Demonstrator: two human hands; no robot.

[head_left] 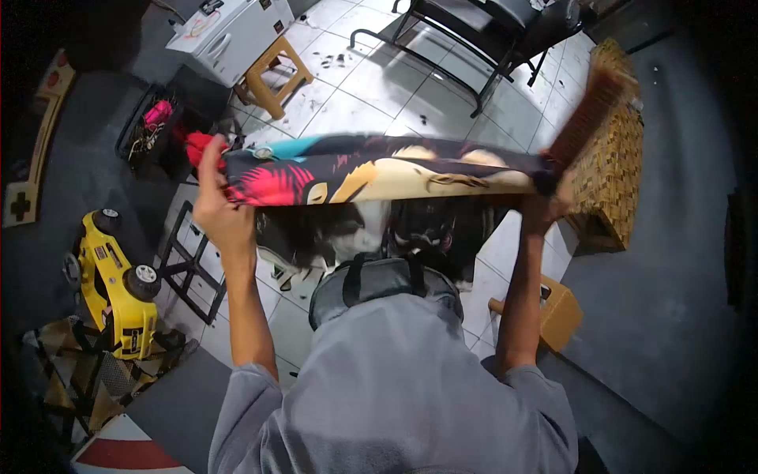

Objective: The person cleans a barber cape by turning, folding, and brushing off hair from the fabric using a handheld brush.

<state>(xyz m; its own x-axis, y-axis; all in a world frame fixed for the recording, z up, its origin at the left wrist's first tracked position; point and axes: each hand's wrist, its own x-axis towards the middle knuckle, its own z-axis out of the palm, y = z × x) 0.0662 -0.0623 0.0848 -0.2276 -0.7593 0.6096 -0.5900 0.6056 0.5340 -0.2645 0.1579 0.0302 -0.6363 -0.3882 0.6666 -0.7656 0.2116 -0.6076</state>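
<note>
Cloth point(371, 170), printed in teal, pink, black and cream, hangs stretched out in the air between the two raised hands, and its long axis runs from nine o'clock to three o'clock across the middle of the view. It is gathered into a long band along the top edge, with a looser fold dropping from it towards six o'clock, in front of the person's grey-clad body.

Left hand point(215, 197) grips the nine o'clock end, fingers curled shut around the bunched fabric, a red corner sticking out just above the knuckles. Right hand point(545, 201) holds the three o'clock end, also closed on the fabric, though the fingers there are partly hidden by the cloth and blurred. Both ends lie equally close to a hand, so neither arm is nearer than the other.

Just past the right hand, towards one o'clock, stands a woven basket point(612, 170); whether the hand or cloth touches it cannot be told. On the tiled floor point(371, 87) at twelve o'clock stands a black metal frame point(474, 47), a wooden stool point(276, 75) sits at eleven o'clock, and a yellow toy car point(118, 280) at eight o'clock.
</note>
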